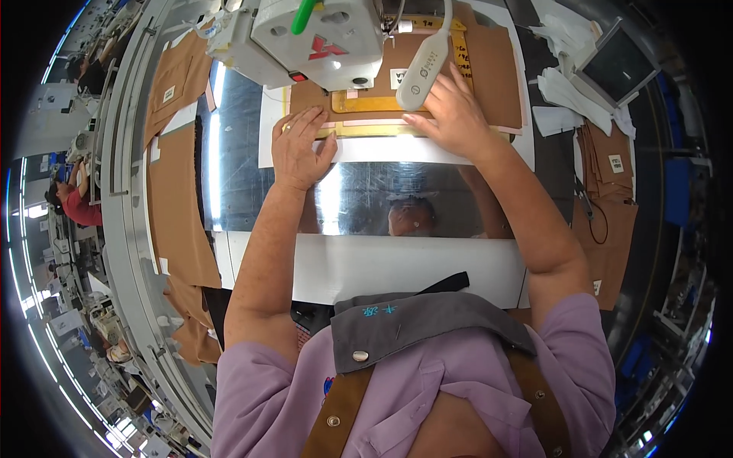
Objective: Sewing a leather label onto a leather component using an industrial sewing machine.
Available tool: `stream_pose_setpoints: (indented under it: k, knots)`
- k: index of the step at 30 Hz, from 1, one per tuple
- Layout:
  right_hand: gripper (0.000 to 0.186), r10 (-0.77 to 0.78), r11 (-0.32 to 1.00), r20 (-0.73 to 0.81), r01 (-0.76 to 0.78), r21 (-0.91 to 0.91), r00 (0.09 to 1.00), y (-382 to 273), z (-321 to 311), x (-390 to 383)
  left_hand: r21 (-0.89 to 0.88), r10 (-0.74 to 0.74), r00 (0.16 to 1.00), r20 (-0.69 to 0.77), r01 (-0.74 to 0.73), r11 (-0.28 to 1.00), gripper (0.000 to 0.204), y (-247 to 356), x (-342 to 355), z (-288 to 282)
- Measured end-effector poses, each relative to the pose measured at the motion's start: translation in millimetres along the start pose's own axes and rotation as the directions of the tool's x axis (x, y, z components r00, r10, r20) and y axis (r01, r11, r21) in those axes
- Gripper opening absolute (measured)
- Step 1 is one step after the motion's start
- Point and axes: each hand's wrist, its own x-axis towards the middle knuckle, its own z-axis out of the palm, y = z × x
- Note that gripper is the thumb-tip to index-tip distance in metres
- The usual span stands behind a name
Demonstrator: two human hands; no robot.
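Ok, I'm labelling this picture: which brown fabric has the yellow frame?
The middle brown fabric, partly hidden by the white machine head; the left pieces and right pieces show none.

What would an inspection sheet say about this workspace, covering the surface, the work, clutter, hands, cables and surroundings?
Surface: shiny metal plate, with reflections, in front of the work.
Job's things: brown cloth with a yellow frame, partly under a white machine head.
Clutter: cut brown pieces at left; a brown stack and crumpled white sheets at right.
Hands: left hand at the work's near left edge; right hand spread at its right, beside a white wand-shaped device. Neither looks closed.
Cables: white cord above that device; thin black loop at right.
Surroundings: screen at upper right; person in red at far left.
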Motion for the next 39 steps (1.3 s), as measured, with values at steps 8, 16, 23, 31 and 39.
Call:
stream_pose_setpoints:
  k: [8, 16, 23, 31, 39]
  knots:
    - [0.052, -0.110, 0.993, 0.042, 0.108, 0.037, 0.993, 13, 27, 27, 0.050, 0.048, 0.993, -0.110, -0.043, 0.998, 0.035, 0, 9, 0]
    - [0.058, -0.119, 0.993, -0.057, 0.120, 0.011, 0.991, 11, 30, 28, 0.098, -0.018, 0.990, -0.142, 0.033, 0.995, 0.035, -1, 11, 4]
    - [0.061, -0.082, 0.996, 0.023, 0.083, -0.042, 0.996, 11, 30, 28, 0.060, -0.061, 0.988, -0.143, 0.070, 0.996, 0.032, 0, 13, 6]
    - [0.061, -0.082, 0.996, 0.010, 0.082, -0.033, 0.997, 8, 32, 26, 0.058, -0.064, 0.987, -0.144, 0.073, 0.996, 0.032, 0, 11, 4]
    - [0.059, -0.092, 0.993, 0.056, 0.096, -0.065, 0.994, 8, 30, 27, 0.065, -0.074, 0.990, -0.121, 0.083, 0.994, 0.036, -2, 10, 5]
